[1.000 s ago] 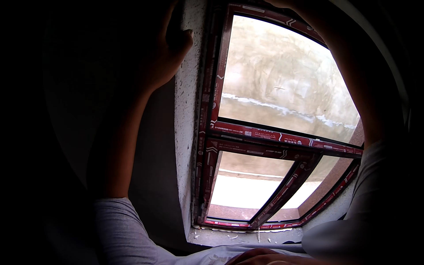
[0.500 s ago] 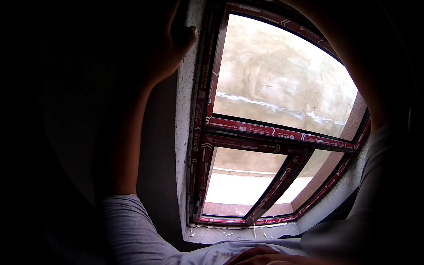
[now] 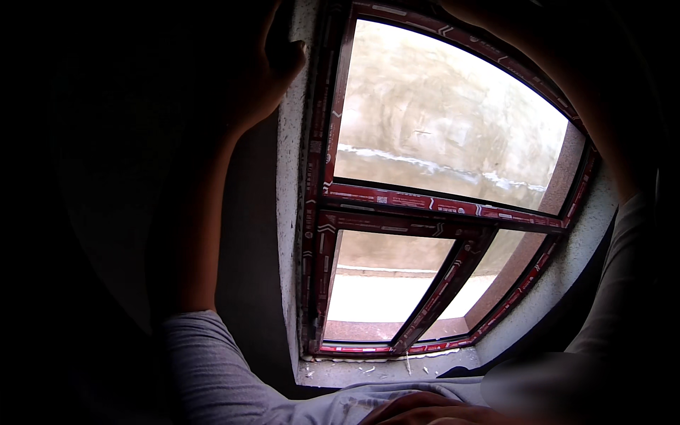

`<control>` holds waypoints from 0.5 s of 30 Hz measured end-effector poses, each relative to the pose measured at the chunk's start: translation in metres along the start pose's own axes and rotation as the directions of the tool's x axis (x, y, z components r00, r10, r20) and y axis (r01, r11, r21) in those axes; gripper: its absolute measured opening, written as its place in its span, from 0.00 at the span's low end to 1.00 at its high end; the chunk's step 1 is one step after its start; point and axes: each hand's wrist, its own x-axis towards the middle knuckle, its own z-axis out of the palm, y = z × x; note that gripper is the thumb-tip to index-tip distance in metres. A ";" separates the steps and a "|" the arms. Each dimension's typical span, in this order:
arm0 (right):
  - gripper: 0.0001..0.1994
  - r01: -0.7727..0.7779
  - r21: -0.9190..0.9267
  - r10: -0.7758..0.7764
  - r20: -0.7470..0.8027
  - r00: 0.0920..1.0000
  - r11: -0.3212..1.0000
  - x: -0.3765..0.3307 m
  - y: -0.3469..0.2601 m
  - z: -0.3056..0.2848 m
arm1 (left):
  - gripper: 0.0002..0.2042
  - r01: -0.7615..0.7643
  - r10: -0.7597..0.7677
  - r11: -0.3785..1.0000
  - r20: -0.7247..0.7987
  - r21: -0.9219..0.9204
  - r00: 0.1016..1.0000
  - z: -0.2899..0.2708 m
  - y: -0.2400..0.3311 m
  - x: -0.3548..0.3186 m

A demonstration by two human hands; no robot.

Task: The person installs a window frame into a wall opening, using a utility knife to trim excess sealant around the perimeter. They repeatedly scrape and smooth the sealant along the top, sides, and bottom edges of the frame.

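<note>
My left hand is raised at the upper left, beside the pale, speckled edge of the wall opening. Its thumb stands apart from the raised index finger, and the other fingers are lost in the dark. Whether the palm presses on the wall I cannot tell. My right forearm arches across the upper right, in front of the window frame, and the right hand lies beyond the top edge. Dark red film with white print covers the frame. It holds one large upper pane and two smaller lower panes.
Small white scraps lie on the sill, below a rough pale bead along the frame's foot. Behind the glass stands a beige plastered wall. At the bottom edge are grey cloth and a skin-coloured shape I cannot make out.
In the picture the window has shifted slightly left and up, showing more of its right side. My right forearm sits a little further right at the elbow. The left hand barely differs.
</note>
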 end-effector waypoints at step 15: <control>0.11 -0.129 0.194 0.094 0.179 0.979 0.973 -0.014 -0.015 -0.055 | 0.35 0.046 -0.048 0.998 0.089 0.033 0.995 -0.015 -0.010 -0.003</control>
